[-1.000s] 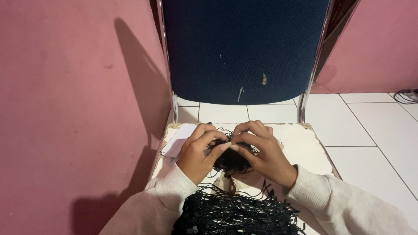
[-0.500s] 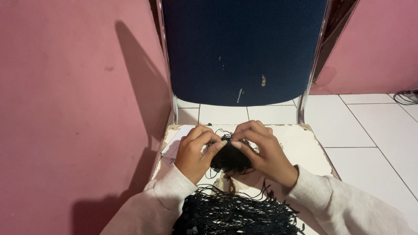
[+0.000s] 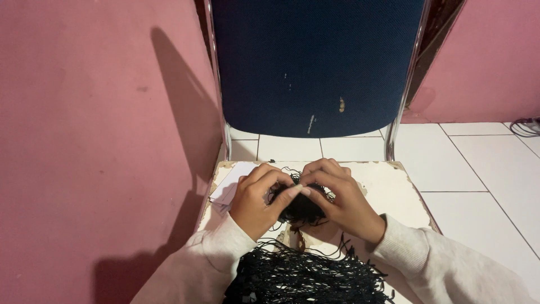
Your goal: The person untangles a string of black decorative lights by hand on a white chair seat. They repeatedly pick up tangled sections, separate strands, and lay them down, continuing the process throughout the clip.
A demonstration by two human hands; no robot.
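Both my hands meet over a small bundle of black strings (image 3: 301,208) above a worn white chair seat (image 3: 388,186). My left hand (image 3: 260,200) pinches the bundle from the left, thumb touching the other hand's thumb. My right hand (image 3: 343,200) curls over it from the right. A large heap of black strings with small tags (image 3: 306,276) lies in my lap, just below the hands. Loose strands trail from the bundle toward the heap.
A blue padded chair back (image 3: 315,65) with a metal frame stands right ahead. A pink wall (image 3: 95,129) closes the left side. White paper sheets (image 3: 230,186) lie on the seat's left edge. White floor tiles (image 3: 484,169) spread to the right, with a dark cable (image 3: 526,126) far right.
My hands have shifted slightly and the thumbs have come together over the black bundle; the heap in my lap has stayed put.
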